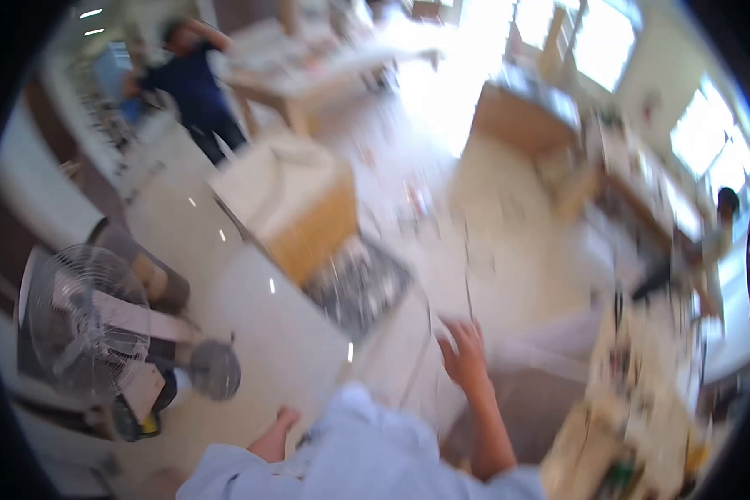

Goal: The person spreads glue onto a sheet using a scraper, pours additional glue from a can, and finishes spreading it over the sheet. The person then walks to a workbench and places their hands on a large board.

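Note:
My right hand [465,354] is raised in front of my body, with its fingers apart and nothing seen in them. Behind it lies the pale shiny floor [508,267], with dark lines that look like cables or joints. Low beside my light blue shirt [367,450] is my left hand [287,417]. It is small and blurred, and its fingers cannot be made out. No object shows at it. The whole view is smeared by motion.
A standing fan [92,325] is at the left. Ahead, a large box [312,225] stands by a grey patterned mat or tray [360,287]. A cluttered workbench [596,433] is at right. One person [193,92] stands far left, another [712,246] far right.

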`<state>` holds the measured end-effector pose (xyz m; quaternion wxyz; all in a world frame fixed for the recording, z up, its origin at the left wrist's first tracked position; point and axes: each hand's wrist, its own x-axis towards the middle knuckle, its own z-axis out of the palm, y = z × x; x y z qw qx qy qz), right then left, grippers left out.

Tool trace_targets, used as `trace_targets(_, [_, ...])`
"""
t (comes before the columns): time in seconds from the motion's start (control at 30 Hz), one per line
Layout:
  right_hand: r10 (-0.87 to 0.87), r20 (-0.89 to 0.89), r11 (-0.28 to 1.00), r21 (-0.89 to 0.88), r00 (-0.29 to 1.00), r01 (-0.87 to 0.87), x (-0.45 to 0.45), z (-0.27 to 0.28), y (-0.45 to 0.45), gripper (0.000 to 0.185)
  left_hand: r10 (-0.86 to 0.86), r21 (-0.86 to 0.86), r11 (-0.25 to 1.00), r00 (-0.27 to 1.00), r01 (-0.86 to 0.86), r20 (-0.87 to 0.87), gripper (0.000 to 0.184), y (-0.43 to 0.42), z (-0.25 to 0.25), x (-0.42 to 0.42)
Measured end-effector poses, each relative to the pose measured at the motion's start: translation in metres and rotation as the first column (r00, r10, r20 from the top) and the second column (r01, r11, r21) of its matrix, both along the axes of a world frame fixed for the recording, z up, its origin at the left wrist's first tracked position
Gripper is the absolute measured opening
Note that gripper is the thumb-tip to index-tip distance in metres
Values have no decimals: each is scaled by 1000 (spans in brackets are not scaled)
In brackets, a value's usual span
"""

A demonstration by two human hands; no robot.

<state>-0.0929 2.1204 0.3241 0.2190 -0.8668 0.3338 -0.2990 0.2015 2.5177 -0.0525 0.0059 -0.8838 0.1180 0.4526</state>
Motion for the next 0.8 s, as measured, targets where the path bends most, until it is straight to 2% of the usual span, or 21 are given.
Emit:
trace_targets(0.03, [-26, -144, 995, -94, 989, 12, -15, -19, -26, 41, -111, 20, 994, 994, 111, -4, 51, -57, 38, -1])
trace_targets(0.07, [-81, -292, 995, -84, 953, 59, -31, -46, -47, 55, -187, -20, 982, 982, 187, 11, 41, -91, 5, 13])
trace_targets(0.1, [-142, -494, 989, -115, 858, 98, -48, -69, -63, 62, -300, -266, 915, 953, 303, 54, 35, -153, -3, 34])
trace_targets(0.13, [-124, -634, 992, -82, 763, 93, -72, -100, -82, 66, -416, -464, 775, 899, 429, 136, 30, -210, -11, 55])
trace_targets(0.17, [-44, -649, 992, 59, 759, 108, -77, -86, -85, 49, -517, -591, 593, 822, 546, 241, 24, -248, -15, 73])
trace_targets(0.23, [64, -652, 955, 261, 755, 144, -77, -51, -69, 30, -636, -304, 641, 709, 705, 304, 18, -320, 19, 55])
trace_targets(0.27, [86, -633, 946, 294, 769, 135, -92, -60, -68, 29, -693, -269, 541, 604, 797, 395, 19, -356, 53, 45])
trace_targets(0.3, [104, -609, 935, 329, 786, 132, -105, -79, -74, 28, -299, -516, 742, 901, 427, 316, 22, -394, 65, 36])
trace_targets(0.33, [114, -580, 919, 371, 807, 136, -123, -107, -74, 28, -357, -534, 728, 903, 430, 241, 23, -423, 95, 27])
trace_targets(0.37, [57, -327, 950, 307, 943, 49, -161, -178, -84, 25, -419, -549, 706, 889, 446, 184, 25, -451, 117, 29])
trace_targets(0.43, [58, -576, 961, 254, 815, 111, -164, -171, -77, 27, -354, -647, 667, 921, 369, 161, 27, -488, 105, 28])
trace_targets(0.47, [38, -693, 956, 235, 720, 175, -154, -131, -57, 28, -363, -694, 632, 923, 345, 129, 28, -503, 97, 11])
trace_targets(0.5, [-24, -732, 959, 175, 680, 223, -128, -93, -42, 29, -445, -663, 643, 891, 384, 85, 30, -513, 90, 6])
trace_targets(0.53, [-143, -753, 977, -6, 642, 211, -127, -95, -37, 15, -546, -631, 634, 836, 447, 43, 33, -517, 78, 15])
trace_targets(0.6, [-141, -906, 962, -31, 399, 270, -102, -62, -34, 13, -659, -514, 632, 751, 581, 39, 39, -517, 11, 26])
trace_targets(0.63, [-242, -864, 957, -136, 441, 258, -106, -66, -30, 16, -771, -461, 568, 637, 682, -8, 41, -517, 23, 36])
trace_targets(0.67, [-301, -836, 930, -153, 458, 334, -103, -55, -28, 17, -952, -491, 111, 235, 864, 198, 42, -515, -19, 56])
trace_targets(0.7, [-347, -828, 905, -171, 441, 390, -103, -52, -26, 14, -963, -413, -123, -9, 902, 269, 36, -517, -16, 67])
trace_targets(0.73, [-495, -703, 853, -282, 510, 440, -101, -51, -23, 5, -909, -337, -356, -240, 872, 340, 30, -517, -11, 77])
trace_targets(0.77, [-532, -701, 816, -276, 475, 508, -96, -44, -18, 4, -933, -382, -193, -48, 904, 357, 24, -508, -26, 98])
trace_targets(0.8, [-558, -693, 792, -281, 456, 542, -93, -40, -13, 5, -960, -360, -145, -43, 921, 277, 25, -511, -22, 114])
